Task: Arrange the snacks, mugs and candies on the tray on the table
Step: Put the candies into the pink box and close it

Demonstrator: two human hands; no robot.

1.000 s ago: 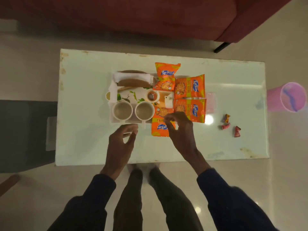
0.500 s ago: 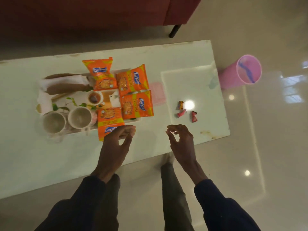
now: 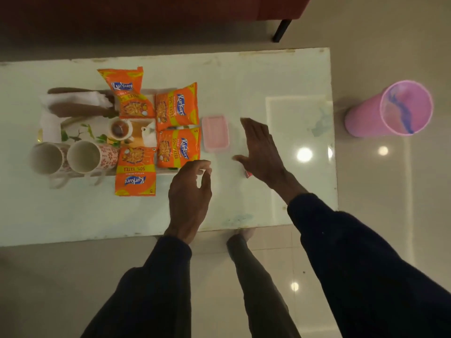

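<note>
A patterned tray (image 3: 73,125) lies on the left of the glass table (image 3: 244,76). On it lie several orange snack packets (image 3: 178,106) and two white mugs (image 3: 84,156) on their sides. My right hand (image 3: 261,150) is spread flat over the spot where the candies lie; only a red candy tip (image 3: 248,174) shows under it. Just off the tray's near right corner, my left hand (image 3: 190,189) hovers with curled fingers, holding nothing.
A small pink lidded box (image 3: 215,132) sits on the table between the tray and my right hand. A pink bin (image 3: 390,111) stands on the floor right of the table. A red sofa (image 3: 146,15) runs along the far side.
My right hand has moved right from the front snack packet to cover the candies. My left hand has drifted right past the tray's corner. The view swung toward the table's right end.
</note>
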